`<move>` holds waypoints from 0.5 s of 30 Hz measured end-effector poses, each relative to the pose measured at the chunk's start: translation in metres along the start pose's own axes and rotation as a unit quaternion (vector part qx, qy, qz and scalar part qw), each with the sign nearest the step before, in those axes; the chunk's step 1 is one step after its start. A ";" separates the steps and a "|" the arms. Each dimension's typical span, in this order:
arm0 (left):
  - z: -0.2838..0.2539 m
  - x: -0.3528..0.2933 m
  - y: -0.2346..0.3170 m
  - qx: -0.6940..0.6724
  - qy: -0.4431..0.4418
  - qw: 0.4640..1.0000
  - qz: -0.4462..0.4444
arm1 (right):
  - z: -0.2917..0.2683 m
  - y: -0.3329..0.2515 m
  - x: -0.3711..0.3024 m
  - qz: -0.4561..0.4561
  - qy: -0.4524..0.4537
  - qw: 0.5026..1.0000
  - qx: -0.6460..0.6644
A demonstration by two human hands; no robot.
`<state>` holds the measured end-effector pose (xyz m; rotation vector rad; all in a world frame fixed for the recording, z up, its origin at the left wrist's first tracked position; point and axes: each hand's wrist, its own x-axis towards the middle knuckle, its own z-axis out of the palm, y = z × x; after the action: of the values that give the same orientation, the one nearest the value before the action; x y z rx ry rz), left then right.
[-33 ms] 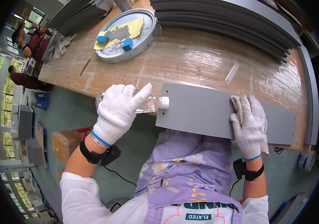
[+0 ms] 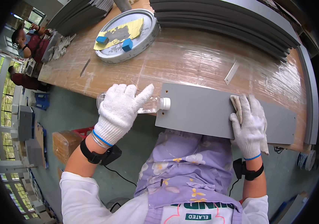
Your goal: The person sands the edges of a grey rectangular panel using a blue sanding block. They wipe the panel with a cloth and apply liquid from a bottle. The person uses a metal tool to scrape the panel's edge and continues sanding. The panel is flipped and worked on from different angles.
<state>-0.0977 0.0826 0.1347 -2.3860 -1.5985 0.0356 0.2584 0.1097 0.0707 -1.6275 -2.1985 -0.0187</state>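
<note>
While the left hand (image 2: 117, 104) gripped a clear bottle (image 2: 150, 105), the gray board (image 2: 200, 110) lay at that hand's three o'clock, stretching beneath the right hand (image 2: 249, 119), which held a pale cloth (image 2: 236, 103) against it.

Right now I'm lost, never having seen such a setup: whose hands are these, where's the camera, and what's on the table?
There's no robot: these are a person's own gloved hands. A camera on the person's head looks down, its fisheye lens bending straight edges. The left hand holds a clear bottle sideways, cap at one end of a grey panel. The right hand lies over the panel, with a pale cloth-like piece under it. Farther back on the table are a pale strip, a round tray bearing yellow paper and blue blocks, and stacked dark sheets.
</note>
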 end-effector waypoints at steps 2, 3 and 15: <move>-0.005 0.006 0.007 0.015 0.013 1.000 0.017 | -0.001 -0.001 0.000 -0.001 0.000 1.000 0.000; -0.006 0.009 0.011 0.015 0.020 0.999 0.020 | -0.001 0.000 0.000 0.000 0.000 1.000 -0.002; -0.006 -0.001 0.012 0.031 0.005 0.999 0.022 | 0.002 0.003 -0.004 0.006 0.002 1.000 -0.014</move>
<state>-0.0862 0.0763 0.1374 -2.3704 -1.5181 0.0793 0.2611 0.1072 0.0665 -1.6540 -2.1944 -0.0501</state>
